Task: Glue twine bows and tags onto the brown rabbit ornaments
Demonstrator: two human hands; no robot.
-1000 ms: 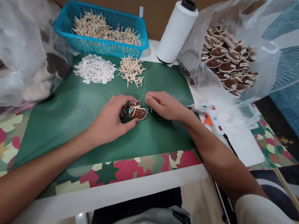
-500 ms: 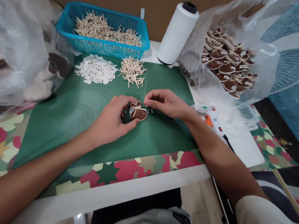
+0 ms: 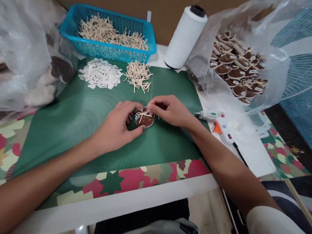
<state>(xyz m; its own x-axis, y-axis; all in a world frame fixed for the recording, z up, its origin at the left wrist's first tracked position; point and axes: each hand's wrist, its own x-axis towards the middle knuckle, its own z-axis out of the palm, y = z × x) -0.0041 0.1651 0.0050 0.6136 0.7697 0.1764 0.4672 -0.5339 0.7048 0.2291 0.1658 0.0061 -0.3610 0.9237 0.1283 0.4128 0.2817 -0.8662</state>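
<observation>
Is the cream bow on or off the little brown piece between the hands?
On: the bow lies across the brown piece, between the left hand and right hand. Whether it is fastened, cannot tell.

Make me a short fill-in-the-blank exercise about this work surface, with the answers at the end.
The small shoe-shaped piece between the left hand's thumb and fingers is mostly ____, with a thin cream bow.
The white plastic glue gun has a trigger coloured ____.
The white cylindrical spool is to the ____ of the blue rectangular plastic basket.

Missing words: brown; orange; right.
</observation>
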